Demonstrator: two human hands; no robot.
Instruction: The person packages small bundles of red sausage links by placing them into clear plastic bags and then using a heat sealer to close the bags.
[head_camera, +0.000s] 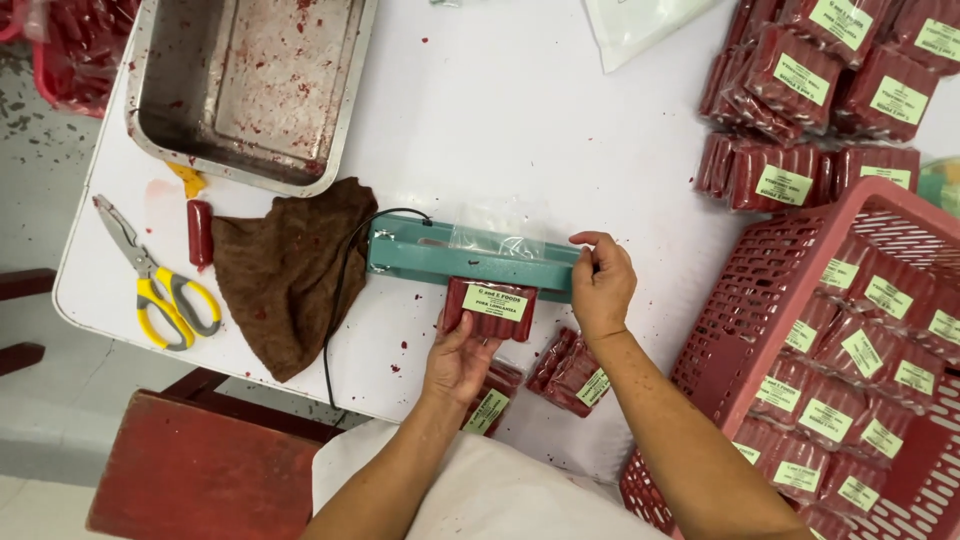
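Note:
A teal heat sealer (440, 262) lies across the white table (520, 130). A clear bag of red sausages with a pale green label (492, 308) has its open end clamped under the sealer's bar. My left hand (458, 358) holds the pack from below. My right hand (601, 285) presses down on the right end of the sealer's bar, fingers curled over it. Two more labelled sausage packs (573, 378) lie on the table just under my hands.
A stained metal tray (250, 85) stands at the back left, a brown cloth (290, 265) and yellow-handled scissors (160, 285) in front of it, with one loose sausage (200, 233). A red basket (800, 250) holds several packs at right; more packs (810, 110) are stacked behind it.

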